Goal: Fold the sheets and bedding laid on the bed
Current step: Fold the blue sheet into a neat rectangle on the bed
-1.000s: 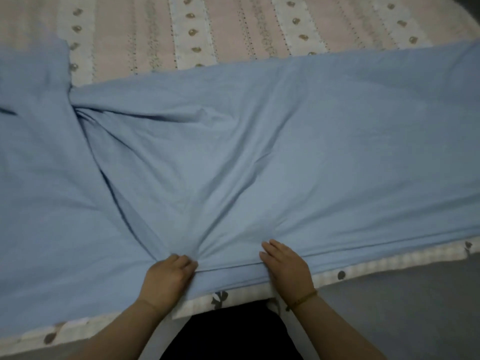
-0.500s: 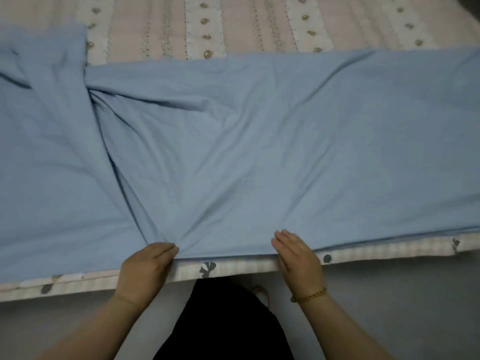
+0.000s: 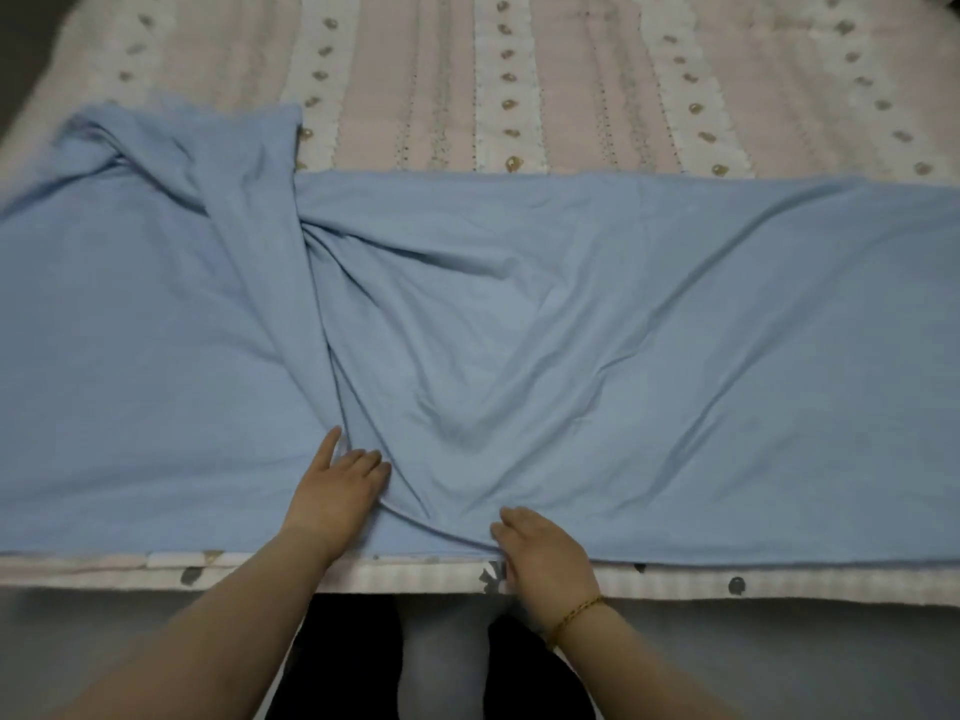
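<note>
the blue sheet (image 3: 675, 330) lies spread across the near half of the bed (image 3: 571, 96), its near edge running along the bed's front rim. a twisted ridge runs from its far left part down toward the person.

half a second ago both hands sat at that near edge, the left one bunching the cloth. now the left hand (image 3: 335, 493) has moved up off the edge and onto the sheet. its grip is released, and the fingers lie fairly straight on the cloth at the foot of the ridge. the right hand (image 3: 548, 556) stays at the near edge, fingers curled over it in a pinching grip, thumb down by the rim.

the creases that fanned out from the left hand's old hold are softer, but the ridge and the bunched left corner are still there. i judge this as smoothing before a fold: one hand anchors the hem while the other is placed to press the twist flat. no fold is made yet.
</note>
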